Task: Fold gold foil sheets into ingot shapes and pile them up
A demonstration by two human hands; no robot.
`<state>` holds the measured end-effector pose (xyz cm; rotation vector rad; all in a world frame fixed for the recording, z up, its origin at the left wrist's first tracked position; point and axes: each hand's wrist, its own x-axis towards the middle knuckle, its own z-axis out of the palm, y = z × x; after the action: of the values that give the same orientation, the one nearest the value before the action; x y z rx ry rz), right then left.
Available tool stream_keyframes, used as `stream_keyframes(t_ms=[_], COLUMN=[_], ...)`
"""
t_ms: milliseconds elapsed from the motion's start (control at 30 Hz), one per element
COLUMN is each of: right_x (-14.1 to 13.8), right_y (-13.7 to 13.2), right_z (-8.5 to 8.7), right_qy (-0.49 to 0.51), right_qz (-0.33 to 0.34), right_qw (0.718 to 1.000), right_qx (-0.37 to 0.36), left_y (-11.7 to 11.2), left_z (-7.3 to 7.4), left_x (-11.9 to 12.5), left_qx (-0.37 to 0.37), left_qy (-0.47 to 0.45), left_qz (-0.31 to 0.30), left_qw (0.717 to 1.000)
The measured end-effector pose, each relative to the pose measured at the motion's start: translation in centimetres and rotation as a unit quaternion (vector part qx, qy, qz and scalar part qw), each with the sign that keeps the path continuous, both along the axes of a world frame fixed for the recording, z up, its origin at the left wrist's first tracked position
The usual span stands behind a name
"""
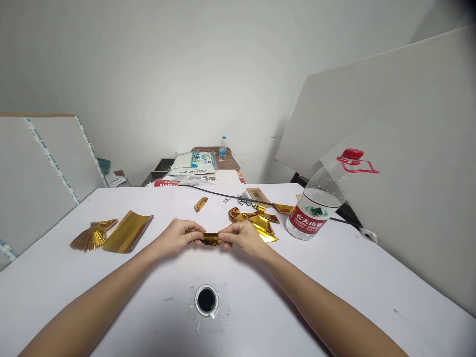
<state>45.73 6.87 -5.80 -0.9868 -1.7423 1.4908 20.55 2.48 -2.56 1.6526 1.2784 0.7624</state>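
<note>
Between my two hands is a small folded piece of shiny gold foil paper (211,239), held level just above the white table. My left hand (181,238) pinches its left end, and my right hand (240,237) pinches the right end, thumbs toward me. A single folded gold piece (201,204) lies beyond my hands. Several folded gold pieces (256,219) are heaped just past my right hand. To the left lie a stack of flat gold sheets (128,232) and a fanned, pleated gold bundle (91,236).
A large water bottle (316,198) with a red cap stands at the right. A black cable (223,195) crosses the table's far side near a brown card (259,195). A round black-centred fitting (207,300) sits in front of me. White panels (401,148) flank both sides.
</note>
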Motion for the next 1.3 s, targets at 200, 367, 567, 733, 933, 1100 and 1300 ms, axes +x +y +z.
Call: stream_keyframes(t_ms=[200,367,567,733,933,1100,1300], right_x=[-0.4,-0.8,-0.7,-1.0,0.5,1.9,2.8], right_y=[-0.6,-1.1,-1.4,-3.8,-6.3,-6.8,-5.9], right_z=[-0.9,-2.1,-2.2,-1.9,-1.9,-3.0,-3.9], right_qy=[-0.115,-0.187,-0.269,-0.403,-0.402,-0.370,-0.322], right_qz=[0.028,0.008,0.044,0.118,0.112,0.101,0.132], right_qw=[0.986,0.957,0.893,0.778,0.796,0.830,0.862], right_qx=[0.120,0.222,0.358,0.467,0.439,0.405,0.369], left_y=[-0.1,-1.2,-2.0,-3.7,-5.9,-6.7,-6.8], left_z=[-2.6,-4.6,-5.4,-5.4,-5.5,-5.9,-4.8], left_x=[0.4,1.4,1.7,2.2,1.1,0.1,0.0], left_qx=[-0.002,0.104,0.251,0.238,0.200,0.207,0.192], left_qy=[0.043,0.139,0.233,0.343,0.345,0.309,0.306], left_qz=[0.006,0.065,-0.017,-0.089,-0.102,-0.105,-0.117], left_qw=[0.999,0.983,0.939,0.904,0.911,0.922,0.925])
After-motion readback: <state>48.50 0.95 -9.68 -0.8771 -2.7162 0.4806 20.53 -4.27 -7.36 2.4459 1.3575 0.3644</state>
